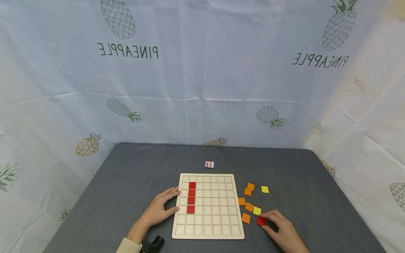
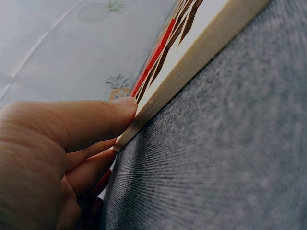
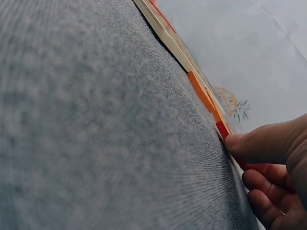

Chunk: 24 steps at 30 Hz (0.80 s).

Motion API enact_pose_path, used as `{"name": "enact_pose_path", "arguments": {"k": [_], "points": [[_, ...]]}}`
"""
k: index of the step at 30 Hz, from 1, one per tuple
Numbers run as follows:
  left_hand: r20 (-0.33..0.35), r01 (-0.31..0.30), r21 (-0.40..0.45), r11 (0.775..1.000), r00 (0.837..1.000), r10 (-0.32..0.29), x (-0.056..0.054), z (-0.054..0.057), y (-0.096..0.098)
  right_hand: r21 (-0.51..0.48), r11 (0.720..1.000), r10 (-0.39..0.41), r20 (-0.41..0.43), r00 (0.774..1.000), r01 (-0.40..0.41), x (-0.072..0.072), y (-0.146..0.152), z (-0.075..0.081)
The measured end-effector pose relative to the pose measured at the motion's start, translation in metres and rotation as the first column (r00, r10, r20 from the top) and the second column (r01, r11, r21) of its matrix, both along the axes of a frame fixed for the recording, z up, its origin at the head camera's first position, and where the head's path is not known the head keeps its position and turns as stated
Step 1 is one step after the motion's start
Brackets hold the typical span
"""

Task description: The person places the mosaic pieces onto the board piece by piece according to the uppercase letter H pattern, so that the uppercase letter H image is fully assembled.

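Observation:
A light wooden grid board lies on the dark grey tabletop. One column near its left side holds several red square tiles. My left hand rests at the board's left edge, its thumb and fingertips touching the rim; the left wrist view shows the thumb right against that edge. To the right of the board, my right hand pinches a loose red square tile between thumb and fingers. In the right wrist view this red tile shows low over the cloth, partly hidden by the thumb.
Several orange tiles lie scattered along the board's right side. One yellow tile is just beyond the pinched red one, and another yellow tile lies farther back. Behind the board is a small patterned card. A pineapple-print curtain hangs behind the table.

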State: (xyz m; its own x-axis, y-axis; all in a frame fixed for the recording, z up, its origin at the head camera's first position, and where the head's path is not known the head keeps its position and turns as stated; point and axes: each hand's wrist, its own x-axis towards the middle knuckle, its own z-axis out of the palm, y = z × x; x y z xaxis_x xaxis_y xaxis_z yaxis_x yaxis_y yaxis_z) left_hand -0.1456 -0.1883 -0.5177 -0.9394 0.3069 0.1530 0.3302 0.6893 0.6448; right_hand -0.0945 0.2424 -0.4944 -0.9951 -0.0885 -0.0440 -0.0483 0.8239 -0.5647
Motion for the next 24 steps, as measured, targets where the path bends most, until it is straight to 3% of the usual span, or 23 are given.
{"name": "enact_pose_path", "arguments": {"k": [10, 16, 19, 24], "points": [[-0.003, 0.0, -0.008, 1.0, 1.0, 0.0, 0.0, 0.0, 0.0, -0.014, 1.0, -0.017, -0.024, 1.0, 0.017, -0.001, -0.01, 0.004], [0.009, -0.002, -0.004, 1.0, 1.0, 0.002, 0.0, -0.001, 0.001, -0.005, 0.995, 0.099, -0.122, 0.988, -0.101, -0.004, -0.016, 0.002], [0.012, -0.003, -0.002, 1.0, 1.0, 0.003, 0.0, -0.001, 0.001, -0.026, 0.982, 0.178, -0.228, 0.957, -0.188, -0.007, -0.021, 0.003], [0.007, -0.002, -0.006, 1.0, 1.0, 0.002, 0.0, 0.0, 0.0, -0.084, 0.94, 0.267, -0.426, 0.864, -0.332, -0.015, -0.036, 0.002]]}}
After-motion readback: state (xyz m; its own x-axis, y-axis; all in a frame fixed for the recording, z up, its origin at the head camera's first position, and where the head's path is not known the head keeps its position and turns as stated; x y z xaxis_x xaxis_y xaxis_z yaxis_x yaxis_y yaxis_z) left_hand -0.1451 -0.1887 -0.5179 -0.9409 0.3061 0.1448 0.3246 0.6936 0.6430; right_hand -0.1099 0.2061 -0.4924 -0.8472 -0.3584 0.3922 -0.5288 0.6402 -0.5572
